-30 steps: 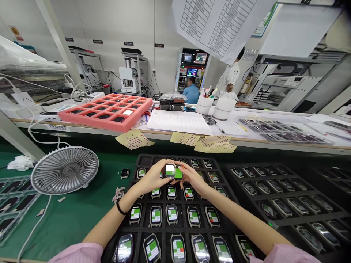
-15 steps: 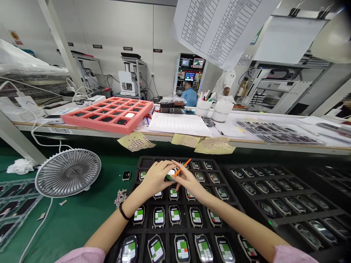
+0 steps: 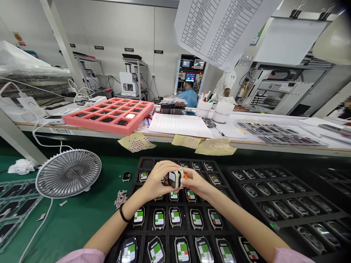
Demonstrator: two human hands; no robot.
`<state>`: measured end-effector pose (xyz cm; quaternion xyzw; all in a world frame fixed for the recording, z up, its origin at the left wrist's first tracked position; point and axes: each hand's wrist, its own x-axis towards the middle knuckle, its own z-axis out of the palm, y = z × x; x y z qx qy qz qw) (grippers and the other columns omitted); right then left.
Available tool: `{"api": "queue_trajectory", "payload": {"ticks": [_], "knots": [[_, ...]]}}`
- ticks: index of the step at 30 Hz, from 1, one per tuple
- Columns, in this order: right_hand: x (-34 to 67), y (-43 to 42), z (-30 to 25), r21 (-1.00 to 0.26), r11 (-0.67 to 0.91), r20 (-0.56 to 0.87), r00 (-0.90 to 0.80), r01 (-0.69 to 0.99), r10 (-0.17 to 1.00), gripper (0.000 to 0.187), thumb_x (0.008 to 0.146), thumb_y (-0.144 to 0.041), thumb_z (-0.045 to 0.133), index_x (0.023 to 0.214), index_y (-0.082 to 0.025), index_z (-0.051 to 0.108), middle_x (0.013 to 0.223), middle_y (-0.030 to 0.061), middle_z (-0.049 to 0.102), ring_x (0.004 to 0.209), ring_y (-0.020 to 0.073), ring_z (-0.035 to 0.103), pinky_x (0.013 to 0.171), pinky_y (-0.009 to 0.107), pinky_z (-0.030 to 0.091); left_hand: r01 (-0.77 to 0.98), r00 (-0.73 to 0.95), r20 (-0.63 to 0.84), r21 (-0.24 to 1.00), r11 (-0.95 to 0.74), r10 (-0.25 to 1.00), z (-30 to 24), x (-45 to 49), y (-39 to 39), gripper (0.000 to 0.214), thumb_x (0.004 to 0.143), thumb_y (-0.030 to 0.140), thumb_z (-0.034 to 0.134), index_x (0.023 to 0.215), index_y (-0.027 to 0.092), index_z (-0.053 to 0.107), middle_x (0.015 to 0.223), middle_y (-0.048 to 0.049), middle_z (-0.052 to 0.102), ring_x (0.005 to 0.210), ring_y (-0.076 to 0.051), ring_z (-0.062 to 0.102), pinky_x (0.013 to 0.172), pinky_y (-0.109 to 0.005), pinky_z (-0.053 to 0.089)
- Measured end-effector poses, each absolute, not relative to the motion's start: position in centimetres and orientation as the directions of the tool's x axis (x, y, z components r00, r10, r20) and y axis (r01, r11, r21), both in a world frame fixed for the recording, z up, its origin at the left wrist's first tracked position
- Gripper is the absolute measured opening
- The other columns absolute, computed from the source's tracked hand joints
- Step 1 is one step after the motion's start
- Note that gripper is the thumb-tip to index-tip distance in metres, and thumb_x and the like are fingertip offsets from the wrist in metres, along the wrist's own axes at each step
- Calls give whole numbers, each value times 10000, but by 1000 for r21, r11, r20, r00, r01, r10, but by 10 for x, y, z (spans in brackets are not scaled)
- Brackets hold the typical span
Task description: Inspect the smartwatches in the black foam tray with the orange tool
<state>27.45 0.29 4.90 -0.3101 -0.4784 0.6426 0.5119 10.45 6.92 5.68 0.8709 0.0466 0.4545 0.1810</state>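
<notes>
My left hand [image 3: 157, 179] and my right hand [image 3: 195, 182] meet over the far half of a black compartment tray [image 3: 238, 229]. Between them is a small watch body [image 3: 174, 178], turned on edge, with its lit screen facing left. My left hand's fingers wrap round it. My right hand is closed on a thin orange stick [image 3: 185, 176], whose tip shows beside the watch. Several watch bodies with lit green and white screens [image 3: 174, 216] lie in the tray's cells below my hands.
A second black tray [image 3: 285, 199] with dark-screened watches sits to the right. A small grey fan [image 3: 68, 173] stands on the green mat at left, near a loose watch [image 3: 126, 176]. A pink tray [image 3: 108, 115], papers and cups are on the far bench. Two people work beyond.
The watch went from screen-up in both hands to tilted on edge. The orange stick appeared in my right hand and now lies mostly hidden behind the watch.
</notes>
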Motion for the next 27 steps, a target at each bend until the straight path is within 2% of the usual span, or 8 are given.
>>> {"api": "queue_trajectory", "payload": {"ticks": [4,9,14,18,22,24,27], "knots": [[276,-1,52,-953,-3,75,-244,-304,967,470,640,-351,799,1053,-175,662,826,40,687,652,149,629,586,280,546,-57,641,717,402,-914,275,55,104,69,430,754,290,708,1155,225,567,1096,-85,672,1046,-236,592,891,-380,445],[276,-4,50,-971,10,46,-143,-237,989,462,598,-327,820,1012,-180,676,839,37,690,770,170,633,693,285,512,-29,668,686,412,-911,289,54,104,69,442,737,313,722,1147,222,586,1081,-80,685,1044,-246,596,898,-385,438],[270,-2,52,-970,1,28,-105,-244,994,446,538,-282,844,940,-193,673,780,1,668,727,151,612,690,271,482,-27,658,691,420,-907,300,54,103,70,412,737,271,716,1127,216,596,1070,-78,690,1038,-248,593,890,-393,448],[265,1,55,-979,45,59,-66,-200,996,397,556,-299,836,902,-184,678,790,5,671,733,146,610,701,262,471,-55,623,722,425,-903,302,53,105,70,422,723,258,728,1120,204,594,1063,-87,688,1035,-250,590,885,-406,465],[267,4,57,-988,64,75,-68,-142,995,440,604,-377,804,976,-183,674,860,43,700,790,188,646,723,307,503,-62,583,745,439,-896,324,55,105,70,415,722,248,726,1114,199,598,1061,-100,684,1034,-256,599,885,-423,479],[273,2,61,-986,140,143,-24,-85,989,441,647,-406,774,1020,-198,663,904,59,716,833,212,664,737,336,525,-66,562,751,458,-887,346,56,104,70,421,725,258,726,1121,197,597,1085,-110,673,1052,-262,600,895,-431,483],[286,-9,69,-927,362,374,178,97,910,303,809,-421,633,1035,-221,662,862,55,742,817,211,688,800,379,530,-77,545,747,498,-864,381,57,103,70,447,723,258,736,1137,188,583,1106,-121,662,1041,-250,613,900,-419,493]]}}
